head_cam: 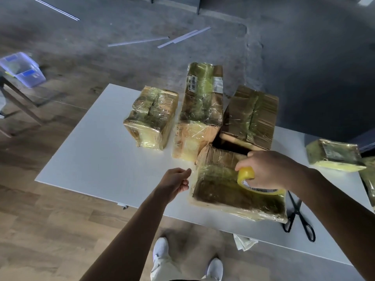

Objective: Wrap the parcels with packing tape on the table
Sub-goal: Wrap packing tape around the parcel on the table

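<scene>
A flat tape-wrapped cardboard parcel (221, 185) lies near the front edge of the white table (97, 159). My right hand (269, 169) grips a yellow roll of packing tape (248, 175) held over this parcel's top. My left hand (176, 181) hovers just left of the parcel with fingers loosely curled, thumb and fingertips near a thin clear film at the parcel's left edge; whether they pinch it cannot be told. Three more taped parcels stand behind: a small one (152, 116), a tall one (200, 98), and a brown one (251, 116).
Black scissors (300, 218) lie on the table to the right of the near parcel. Another wrapped parcel (334, 155) sits at the far right. A clear plastic bin (22, 69) rests on a side table at left. Thin strips litter the floor beyond.
</scene>
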Action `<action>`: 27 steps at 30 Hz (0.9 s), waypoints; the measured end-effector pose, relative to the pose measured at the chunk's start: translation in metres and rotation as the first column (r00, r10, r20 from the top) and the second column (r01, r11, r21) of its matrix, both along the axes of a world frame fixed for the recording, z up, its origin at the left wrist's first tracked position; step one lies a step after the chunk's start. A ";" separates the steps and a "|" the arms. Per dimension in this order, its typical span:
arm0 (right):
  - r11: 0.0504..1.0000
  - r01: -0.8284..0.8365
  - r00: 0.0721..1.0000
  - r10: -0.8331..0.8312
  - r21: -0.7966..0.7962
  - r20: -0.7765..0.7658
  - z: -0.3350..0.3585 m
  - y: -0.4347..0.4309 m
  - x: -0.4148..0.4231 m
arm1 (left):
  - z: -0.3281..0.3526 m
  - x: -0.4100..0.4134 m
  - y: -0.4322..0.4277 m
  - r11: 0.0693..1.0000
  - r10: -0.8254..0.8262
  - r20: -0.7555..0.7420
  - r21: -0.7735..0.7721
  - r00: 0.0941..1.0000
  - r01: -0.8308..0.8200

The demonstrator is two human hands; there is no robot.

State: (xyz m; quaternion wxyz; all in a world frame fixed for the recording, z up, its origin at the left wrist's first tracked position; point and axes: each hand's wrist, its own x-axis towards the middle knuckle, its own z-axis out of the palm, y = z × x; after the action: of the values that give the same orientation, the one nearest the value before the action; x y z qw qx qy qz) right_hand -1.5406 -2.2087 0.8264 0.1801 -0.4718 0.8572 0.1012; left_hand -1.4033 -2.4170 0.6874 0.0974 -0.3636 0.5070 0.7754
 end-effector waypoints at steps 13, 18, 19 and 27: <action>0.999 0.009 1.000 -0.008 -0.051 0.029 0.001 0.008 0.001 | -0.001 -0.003 0.019 0.741 -0.079 0.101 -0.660 0.992 0.126; 0.968 0.005 1.000 -0.006 -0.252 -0.001 -0.002 0.035 0.004 | 0.037 -0.012 0.041 0.393 -0.207 -0.174 -0.916 0.963 -0.081; 0.950 0.040 0.999 -0.027 -0.308 0.045 -0.004 0.043 0.005 | 0.040 -0.013 0.052 0.360 -0.257 -0.148 -0.932 0.955 -0.048; 0.766 0.327 0.901 -0.076 -0.554 0.427 -0.032 0.094 0.002 | 0.039 -0.012 0.063 0.420 -0.246 0.010 -0.900 0.969 0.116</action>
State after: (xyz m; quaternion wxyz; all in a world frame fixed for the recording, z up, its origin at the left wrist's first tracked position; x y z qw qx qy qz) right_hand -1.5390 -2.1147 0.7942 0.1897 -0.4179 0.8378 -0.2958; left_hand -1.4151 -2.3538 0.7266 -0.0576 -0.2544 0.8803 0.3962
